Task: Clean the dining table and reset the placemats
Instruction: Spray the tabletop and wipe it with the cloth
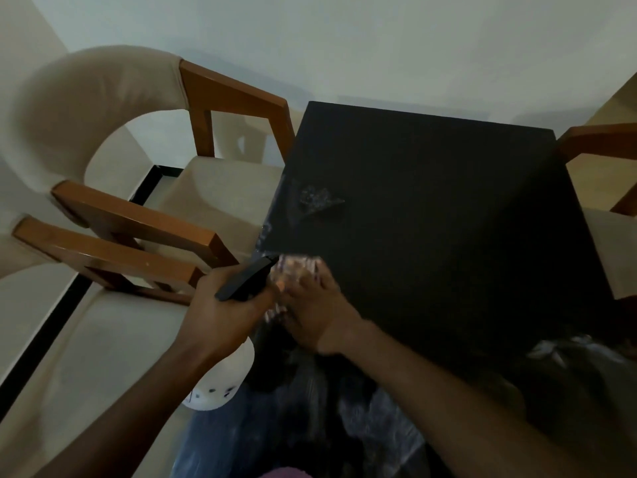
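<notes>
The black dining table (448,208) fills the middle of the view, with a wet patch of spray (317,200) near its left edge. My left hand (220,312) grips a white spray bottle (224,377) by its black trigger head (246,282), held just off the table's left near corner. My right hand (317,312) presses a pale patterned cloth (296,270) flat on the table at that same corner; the hand is blurred. No placemats are in view.
Two cream upholstered chairs with brown wooden arms stand to the left: one at the back (113,108), one nearer (103,257). Another chair's arm (599,139) shows at the right. Crumpled clear plastic (362,419) lies at the table's near edge.
</notes>
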Motion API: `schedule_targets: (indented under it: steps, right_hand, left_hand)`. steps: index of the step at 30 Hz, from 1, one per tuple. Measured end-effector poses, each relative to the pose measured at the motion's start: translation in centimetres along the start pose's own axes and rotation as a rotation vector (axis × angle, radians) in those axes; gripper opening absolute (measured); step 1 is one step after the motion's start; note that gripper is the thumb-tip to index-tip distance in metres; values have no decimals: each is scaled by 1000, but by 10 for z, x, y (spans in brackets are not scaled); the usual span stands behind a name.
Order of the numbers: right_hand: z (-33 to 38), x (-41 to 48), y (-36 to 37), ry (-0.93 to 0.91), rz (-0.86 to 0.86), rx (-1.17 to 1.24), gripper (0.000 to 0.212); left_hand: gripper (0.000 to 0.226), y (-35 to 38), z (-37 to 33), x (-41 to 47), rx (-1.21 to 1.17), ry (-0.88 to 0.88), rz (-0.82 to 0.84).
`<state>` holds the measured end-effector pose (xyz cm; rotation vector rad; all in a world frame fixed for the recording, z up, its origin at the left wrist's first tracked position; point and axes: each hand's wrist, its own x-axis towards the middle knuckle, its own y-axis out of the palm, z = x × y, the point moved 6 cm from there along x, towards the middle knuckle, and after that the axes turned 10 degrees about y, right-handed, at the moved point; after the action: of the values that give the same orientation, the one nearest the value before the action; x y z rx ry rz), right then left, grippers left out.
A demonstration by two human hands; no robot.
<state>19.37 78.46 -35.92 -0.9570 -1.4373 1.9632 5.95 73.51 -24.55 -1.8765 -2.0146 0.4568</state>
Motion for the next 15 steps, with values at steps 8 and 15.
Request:
schedule_targets:
  steps: [8,15]
  right_hand:
    - [-87,-66,-2,68,-55,-93,68]
    - [-162,92,-47,595,-63,155,62]
  left_hand:
    - [25,-22,6,1,-22,18,2]
    - [17,-28,15,-5,-19,-36,-1]
